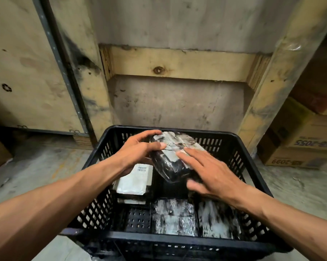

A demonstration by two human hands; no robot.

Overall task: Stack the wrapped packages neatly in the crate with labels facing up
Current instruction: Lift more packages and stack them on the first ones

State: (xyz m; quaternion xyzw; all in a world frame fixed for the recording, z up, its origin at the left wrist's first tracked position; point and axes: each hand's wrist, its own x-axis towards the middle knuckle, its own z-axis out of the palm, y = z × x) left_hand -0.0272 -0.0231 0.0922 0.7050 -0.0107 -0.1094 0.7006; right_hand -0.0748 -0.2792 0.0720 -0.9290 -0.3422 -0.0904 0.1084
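A black slatted plastic crate point(239, 147) stands on the floor in front of me. Over its far half I hold a black package point(170, 164) wrapped in clear film, its white label up and the package tilted. My left hand point(138, 149) grips its left end, thumb on top and fingers curled round the far edge. My right hand point(209, 172) lies on its right side with straight fingers on the label. Below lie a white package with a barcode label point(134, 179) and two film-wrapped packages point(174, 217), point(218, 221) near the front wall.
Wooden pallet boards and a plywood crate point(23, 72) rise behind the black crate. Cardboard boxes point(300, 140) are stacked at the right. Concrete floor shows on both sides. Part of the crate's perforated bottom point(138, 219) is bare at the front left.
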